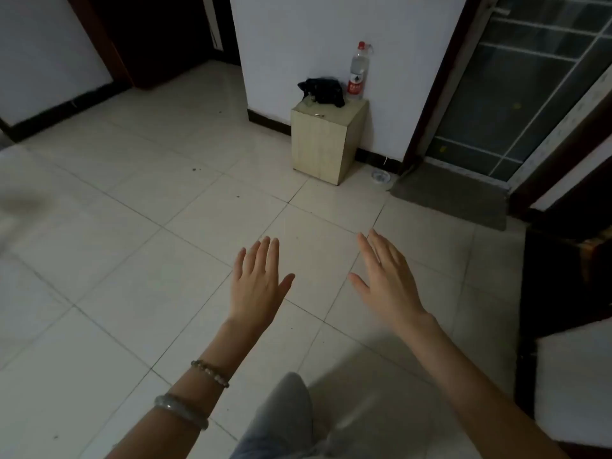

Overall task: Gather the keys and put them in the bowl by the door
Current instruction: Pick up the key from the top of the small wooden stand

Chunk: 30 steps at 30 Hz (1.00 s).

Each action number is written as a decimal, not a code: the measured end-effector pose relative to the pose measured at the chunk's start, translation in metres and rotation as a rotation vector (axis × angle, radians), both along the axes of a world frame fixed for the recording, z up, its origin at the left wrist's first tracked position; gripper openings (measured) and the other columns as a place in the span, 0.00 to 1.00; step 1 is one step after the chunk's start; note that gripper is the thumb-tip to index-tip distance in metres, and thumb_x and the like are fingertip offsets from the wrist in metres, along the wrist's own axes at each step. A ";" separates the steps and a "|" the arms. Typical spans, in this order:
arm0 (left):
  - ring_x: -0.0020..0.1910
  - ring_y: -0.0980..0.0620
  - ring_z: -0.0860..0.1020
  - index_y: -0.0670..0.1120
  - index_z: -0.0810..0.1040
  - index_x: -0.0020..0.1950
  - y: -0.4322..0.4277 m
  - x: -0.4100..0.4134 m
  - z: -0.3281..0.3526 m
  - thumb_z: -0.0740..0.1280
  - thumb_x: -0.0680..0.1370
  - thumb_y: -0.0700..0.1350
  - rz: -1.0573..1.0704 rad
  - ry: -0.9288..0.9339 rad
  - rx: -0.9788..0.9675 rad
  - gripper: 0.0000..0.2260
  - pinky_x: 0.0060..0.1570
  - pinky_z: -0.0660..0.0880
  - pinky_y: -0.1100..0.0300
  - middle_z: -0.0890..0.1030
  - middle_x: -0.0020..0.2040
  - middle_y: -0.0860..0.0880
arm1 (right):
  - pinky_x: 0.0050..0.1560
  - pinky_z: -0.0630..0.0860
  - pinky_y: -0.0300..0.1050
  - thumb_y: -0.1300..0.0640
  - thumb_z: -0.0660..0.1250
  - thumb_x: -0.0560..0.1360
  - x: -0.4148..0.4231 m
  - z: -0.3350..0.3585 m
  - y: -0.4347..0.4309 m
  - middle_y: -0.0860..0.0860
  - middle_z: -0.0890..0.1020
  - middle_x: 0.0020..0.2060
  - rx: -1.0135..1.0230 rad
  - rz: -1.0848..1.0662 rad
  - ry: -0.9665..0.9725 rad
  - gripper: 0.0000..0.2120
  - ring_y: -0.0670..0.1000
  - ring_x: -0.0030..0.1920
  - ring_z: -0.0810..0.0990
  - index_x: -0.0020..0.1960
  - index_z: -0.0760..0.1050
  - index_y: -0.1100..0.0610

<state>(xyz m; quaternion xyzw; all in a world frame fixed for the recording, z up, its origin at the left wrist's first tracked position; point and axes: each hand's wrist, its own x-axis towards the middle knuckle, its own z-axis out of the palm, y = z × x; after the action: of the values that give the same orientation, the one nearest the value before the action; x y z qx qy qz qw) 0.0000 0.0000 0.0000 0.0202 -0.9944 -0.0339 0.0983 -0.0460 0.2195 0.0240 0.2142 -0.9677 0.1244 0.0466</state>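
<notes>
Pale tile is showing under both empty hands: the left hand (pixel 256 283) and right hand (pixel 385 279) are hovering flat, fingers spread, gripping nothing, probably readying to reach. Well beyond the fingertips, a small glass bowl (pixel 381 176) is sitting beside the wooden stand (pixel 326 144). A metallic glint atop it may be keys; too small to tell.

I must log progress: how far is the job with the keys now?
Nothing looks done. Both the left hand and right hand are open and empty. A small metallic item, maybe a key, lies on the wooden box. Gathering and carrying to the bowl remain.
</notes>
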 end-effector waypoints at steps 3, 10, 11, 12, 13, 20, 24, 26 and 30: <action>0.67 0.39 0.68 0.37 0.63 0.70 -0.005 -0.024 -0.002 0.66 0.75 0.54 0.000 0.024 0.012 0.31 0.68 0.59 0.44 0.71 0.68 0.37 | 0.66 0.66 0.53 0.51 0.67 0.73 -0.023 -0.004 -0.007 0.61 0.65 0.70 -0.017 -0.008 0.012 0.33 0.60 0.69 0.64 0.72 0.56 0.59; 0.67 0.39 0.67 0.37 0.62 0.70 -0.036 -0.127 -0.004 0.65 0.75 0.55 -0.037 0.033 -0.021 0.31 0.68 0.60 0.43 0.70 0.68 0.38 | 0.66 0.66 0.54 0.52 0.68 0.73 -0.116 -0.011 -0.042 0.62 0.66 0.70 0.004 -0.011 0.040 0.32 0.60 0.68 0.66 0.71 0.58 0.60; 0.67 0.39 0.68 0.37 0.63 0.70 -0.043 -0.146 -0.004 0.65 0.75 0.55 -0.045 0.042 -0.021 0.30 0.68 0.60 0.43 0.70 0.68 0.38 | 0.66 0.66 0.54 0.52 0.68 0.73 -0.134 -0.010 -0.050 0.62 0.66 0.70 0.005 -0.013 0.047 0.32 0.60 0.68 0.66 0.71 0.58 0.60; 0.67 0.39 0.68 0.37 0.63 0.70 -0.050 -0.166 -0.004 0.65 0.75 0.54 -0.058 0.050 -0.016 0.30 0.67 0.61 0.43 0.71 0.68 0.37 | 0.66 0.66 0.54 0.52 0.67 0.73 -0.152 -0.008 -0.057 0.62 0.66 0.70 0.004 -0.014 0.053 0.32 0.60 0.69 0.66 0.71 0.58 0.60; 0.67 0.38 0.68 0.37 0.63 0.69 -0.056 -0.185 -0.002 0.65 0.75 0.54 -0.061 0.050 -0.012 0.30 0.67 0.61 0.43 0.71 0.67 0.37 | 0.67 0.65 0.53 0.52 0.67 0.74 -0.171 -0.007 -0.064 0.61 0.65 0.70 0.007 -0.020 0.060 0.32 0.60 0.69 0.65 0.71 0.57 0.60; 0.66 0.38 0.70 0.36 0.65 0.69 -0.102 -0.309 0.005 0.66 0.75 0.54 -0.093 0.053 0.016 0.30 0.66 0.63 0.42 0.72 0.67 0.37 | 0.67 0.65 0.53 0.52 0.67 0.73 -0.287 -0.001 -0.110 0.61 0.66 0.70 -0.006 -0.059 0.054 0.31 0.60 0.69 0.66 0.71 0.58 0.60; 0.67 0.39 0.67 0.37 0.62 0.70 -0.117 -0.364 0.000 0.63 0.76 0.55 -0.101 0.028 0.019 0.30 0.68 0.60 0.43 0.70 0.68 0.38 | 0.65 0.66 0.53 0.52 0.68 0.72 -0.341 -0.005 -0.126 0.61 0.68 0.69 -0.009 -0.089 0.061 0.32 0.60 0.68 0.67 0.71 0.59 0.60; 0.67 0.39 0.68 0.37 0.63 0.70 -0.121 -0.391 -0.003 0.63 0.76 0.55 -0.116 0.023 0.028 0.30 0.68 0.59 0.43 0.70 0.68 0.38 | 0.64 0.67 0.53 0.53 0.69 0.72 -0.369 -0.006 -0.131 0.62 0.69 0.68 -0.008 -0.092 0.056 0.32 0.61 0.67 0.69 0.70 0.61 0.61; 0.67 0.39 0.69 0.37 0.64 0.69 -0.126 -0.454 -0.011 0.63 0.76 0.55 -0.127 0.006 0.040 0.30 0.67 0.61 0.42 0.71 0.67 0.37 | 0.63 0.69 0.55 0.54 0.70 0.71 -0.432 -0.010 -0.133 0.64 0.71 0.66 -0.028 -0.119 0.060 0.30 0.62 0.65 0.71 0.68 0.64 0.63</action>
<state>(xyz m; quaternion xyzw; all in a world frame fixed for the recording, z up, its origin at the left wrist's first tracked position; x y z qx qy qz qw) -0.4537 -0.1259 -0.0109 -0.0413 -0.9925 -0.0600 0.0983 -0.4780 0.0865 0.0139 0.1592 -0.9751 0.1287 0.0858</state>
